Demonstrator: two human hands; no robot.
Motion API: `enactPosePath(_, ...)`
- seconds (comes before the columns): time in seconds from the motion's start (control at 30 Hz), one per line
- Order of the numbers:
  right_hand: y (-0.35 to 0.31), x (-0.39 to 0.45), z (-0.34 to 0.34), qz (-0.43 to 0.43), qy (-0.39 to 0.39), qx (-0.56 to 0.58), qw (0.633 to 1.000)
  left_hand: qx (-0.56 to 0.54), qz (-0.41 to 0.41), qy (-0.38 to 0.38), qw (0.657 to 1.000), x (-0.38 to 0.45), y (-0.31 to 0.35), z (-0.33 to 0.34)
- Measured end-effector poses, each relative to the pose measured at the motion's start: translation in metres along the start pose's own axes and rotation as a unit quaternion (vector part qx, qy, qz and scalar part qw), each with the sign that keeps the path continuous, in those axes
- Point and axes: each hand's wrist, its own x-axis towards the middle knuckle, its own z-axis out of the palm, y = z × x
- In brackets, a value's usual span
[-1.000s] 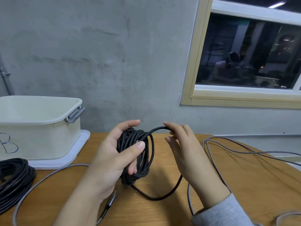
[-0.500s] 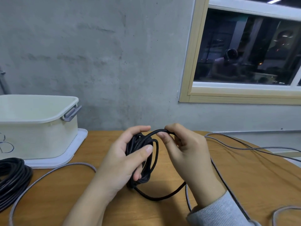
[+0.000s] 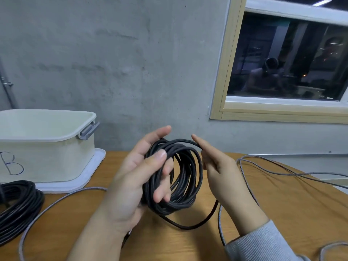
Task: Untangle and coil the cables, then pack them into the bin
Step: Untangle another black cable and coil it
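At my nine o'clock, the cream bin [image 3: 56, 157] carries a single hand-drawn letter "B" [image 3: 12, 163] in blue marker on the wall facing me. I can read no other writing anywhere.

One view only, worn on the person's head, looking forward and slightly down across the round-edged wooden table [image 3: 282, 204] toward the grey concrete wall [image 3: 131, 63] straight ahead. It sits close: both forearms rise from the bottom edge and fill the centre foreground over the table's near side. The wide-angle lens bends the table's far edge. The wall takes up the upper half, directly behind the table. Up on the right of the wall sits the wood-framed dark window [image 3: 282, 63]. At the table's far left corner, against the wall, the cream plastic bin [image 3: 47, 157] is cut by the left border.
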Motion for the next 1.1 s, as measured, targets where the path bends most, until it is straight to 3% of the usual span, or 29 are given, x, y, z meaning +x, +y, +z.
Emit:
enactPosePath(0.1,-0.002,-0.001,0.002,0.018,-0.052,-0.022,0.998,-0.046,0.063,0.132,0.988,0.005,0.002,0.009)
enactPosePath(0.2,0.003,-0.001,0.008,0.038,-0.115,-0.07,0.99,-0.066,0.134,0.26,0.954,0.009,0.005,0.004)
enactPosePath(0.33,-0.005,-0.004,0.016,0.039,-0.177,-0.086,0.98,-0.028,0.196,0.36,0.912,0.009,0.006,-0.005)
enactPosePath(0.43,-0.017,-0.009,0.024,0.013,-0.203,-0.106,0.973,0.021,0.228,0.384,0.894,0.01,0.001,-0.003)
enactPosePath(0.63,-0.026,-0.012,0.022,-0.042,-0.184,-0.135,0.973,0.086,0.265,0.39,0.878,0.009,-0.001,-0.003)
enactPosePath(0.9,-0.019,-0.008,0.016,-0.002,-0.185,-0.041,0.982,0.031,0.278,0.416,0.865,0.007,0.008,-0.015)
enactPosePath(1.0,-0.005,-0.005,0.015,0.034,-0.116,-0.01,0.993,0.009,0.276,0.426,0.861,0.006,0.012,-0.019)
enactPosePath(1.1,0.007,-0.002,0.012,0.096,0.021,0.008,0.995,-0.01,0.271,0.422,0.865,0.006,0.01,-0.018)
